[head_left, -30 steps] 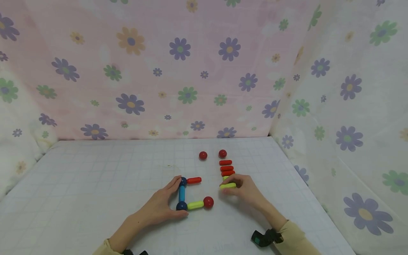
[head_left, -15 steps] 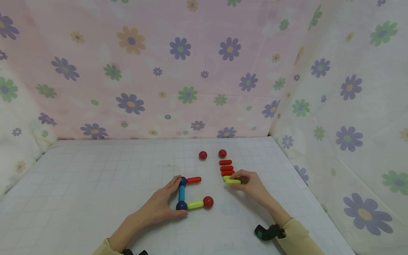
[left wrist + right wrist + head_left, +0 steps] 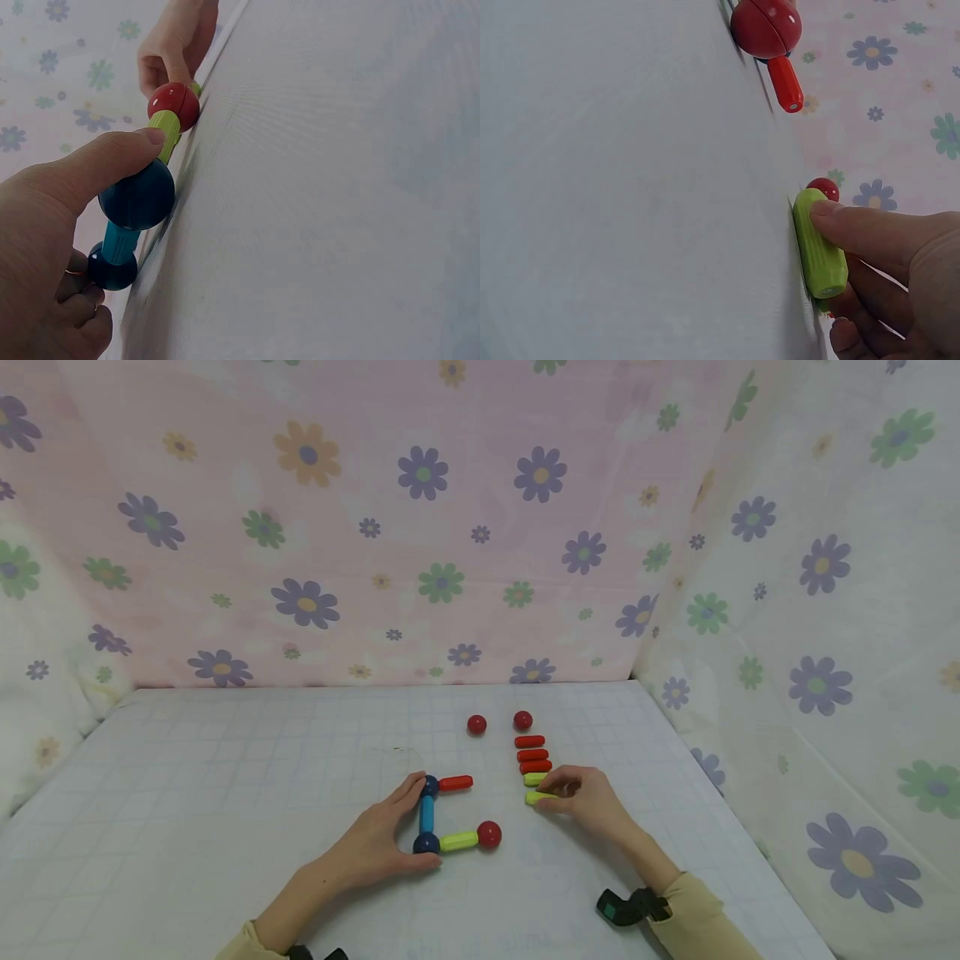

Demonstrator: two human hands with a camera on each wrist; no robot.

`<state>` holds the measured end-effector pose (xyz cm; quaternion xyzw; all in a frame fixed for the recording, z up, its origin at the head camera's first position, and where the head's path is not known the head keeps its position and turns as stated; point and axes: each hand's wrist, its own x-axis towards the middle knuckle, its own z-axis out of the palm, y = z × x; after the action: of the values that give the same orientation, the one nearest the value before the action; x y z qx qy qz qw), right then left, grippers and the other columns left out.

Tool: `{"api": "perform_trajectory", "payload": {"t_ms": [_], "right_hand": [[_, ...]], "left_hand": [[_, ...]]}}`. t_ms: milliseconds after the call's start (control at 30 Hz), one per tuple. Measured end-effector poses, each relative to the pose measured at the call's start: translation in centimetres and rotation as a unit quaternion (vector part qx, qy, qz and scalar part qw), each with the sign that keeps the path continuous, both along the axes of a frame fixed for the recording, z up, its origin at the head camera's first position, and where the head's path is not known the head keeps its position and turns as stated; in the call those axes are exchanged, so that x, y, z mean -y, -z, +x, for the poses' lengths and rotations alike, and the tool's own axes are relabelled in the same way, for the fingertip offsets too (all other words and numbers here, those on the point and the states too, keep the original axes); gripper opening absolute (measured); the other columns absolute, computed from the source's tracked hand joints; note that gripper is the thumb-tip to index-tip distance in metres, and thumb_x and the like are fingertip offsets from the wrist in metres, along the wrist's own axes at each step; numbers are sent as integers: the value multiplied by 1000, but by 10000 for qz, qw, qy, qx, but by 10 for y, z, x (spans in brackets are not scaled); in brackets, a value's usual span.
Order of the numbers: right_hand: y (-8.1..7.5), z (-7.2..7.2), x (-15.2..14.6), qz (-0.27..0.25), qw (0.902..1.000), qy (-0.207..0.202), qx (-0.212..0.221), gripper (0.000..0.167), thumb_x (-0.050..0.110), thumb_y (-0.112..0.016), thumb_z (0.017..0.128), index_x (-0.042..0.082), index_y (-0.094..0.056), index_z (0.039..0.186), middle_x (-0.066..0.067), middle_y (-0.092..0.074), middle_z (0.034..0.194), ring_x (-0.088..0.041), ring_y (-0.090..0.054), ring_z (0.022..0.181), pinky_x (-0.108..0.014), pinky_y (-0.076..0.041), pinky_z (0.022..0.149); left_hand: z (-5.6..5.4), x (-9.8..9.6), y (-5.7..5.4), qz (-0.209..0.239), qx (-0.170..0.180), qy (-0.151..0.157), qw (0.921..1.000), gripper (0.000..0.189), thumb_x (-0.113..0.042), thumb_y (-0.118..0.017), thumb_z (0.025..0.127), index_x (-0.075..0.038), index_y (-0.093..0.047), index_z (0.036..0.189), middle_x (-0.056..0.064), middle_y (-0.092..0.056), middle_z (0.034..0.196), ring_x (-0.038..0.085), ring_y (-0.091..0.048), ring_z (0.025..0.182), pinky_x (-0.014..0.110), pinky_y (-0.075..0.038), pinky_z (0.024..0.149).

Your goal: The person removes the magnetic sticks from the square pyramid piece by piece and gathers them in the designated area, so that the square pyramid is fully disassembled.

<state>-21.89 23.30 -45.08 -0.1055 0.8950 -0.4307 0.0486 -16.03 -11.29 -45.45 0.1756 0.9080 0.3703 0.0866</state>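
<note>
My left hand (image 3: 378,845) grips a magnetic ball-and-rod piece, thumb at the near dark blue ball (image 3: 137,196) and fingers at the far dark blue ball (image 3: 430,786). A blue rod (image 3: 427,815) joins these balls. From the far one a red rod (image 3: 456,783) points right. A yellow-green rod (image 3: 459,842) runs from the near ball to a red ball (image 3: 489,834). Farther right, my right hand (image 3: 588,803) pinches a loose yellow-green magnetic rod (image 3: 821,247) between thumb and fingers, close over the table at the near end of a row of rods.
Behind the held rod lie another yellow-green rod (image 3: 535,779) and red rods (image 3: 532,755) in a row. At the back sit two loose red balls, the left ball (image 3: 476,724) and the right ball (image 3: 522,720). Flowered cloth (image 3: 480,602) hangs behind the white table (image 3: 262,760).
My right hand has carried the yellow-green rod right and back against the row, then slightly nearer, leaving a small gap. My left hand and the piece it grips have stayed put.
</note>
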Motion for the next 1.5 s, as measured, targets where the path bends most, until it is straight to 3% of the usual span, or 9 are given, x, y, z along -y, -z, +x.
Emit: {"api": "perform_trajectory", "payload": {"t_ms": [267,567,900,1067,1500], "right_hand": [[1,0,1,-117,9999,-64,9,18,20,-84,82,19,-75,98,3,-73,97,-17,-62,89,-22,-53,78],[-5,-1,-1,-225,9991,-336,-158,23,25,-82,84,17,-74,104,2,-74,101,-20,-63,94,-23,-54,82],[-31,-1,33,-580,9910,-1193,-186,28,23,-81,84,17,-73,110,-8,-73,109,-29,-66,105,-46,-55,95],[-35,0,53,-630,9855,-1572,-87,28,20,-81,85,18,-72,112,-8,-72,111,-31,-64,106,-55,-52,96],[-17,7,69,9,9721,-2292,493,27,31,-79,86,20,-73,111,10,-71,102,-14,-62,98,-31,-52,90]], "left_hand": [[0,0,-1,-47,-4,-38,10000,112,-62,-81,72,-12,-29,158,0,-24,166,28,-28,151,59,-37,113],[0,0,0,-7,5,-7,10000,112,-61,-81,73,-12,-28,158,0,-23,166,28,-27,151,58,-36,113],[0,0,2,-8,-10,-34,10000,113,-62,-81,72,-11,-29,158,1,-24,166,28,-28,151,58,-36,114],[-1,-1,2,-42,48,-74,10000,113,-63,-81,72,-13,-29,158,0,-24,166,29,-27,151,59,-36,113],[-2,2,-2,-97,-10,-151,9998,112,-62,-81,72,-12,-30,158,1,-25,166,27,-28,151,56,-36,114]]}}
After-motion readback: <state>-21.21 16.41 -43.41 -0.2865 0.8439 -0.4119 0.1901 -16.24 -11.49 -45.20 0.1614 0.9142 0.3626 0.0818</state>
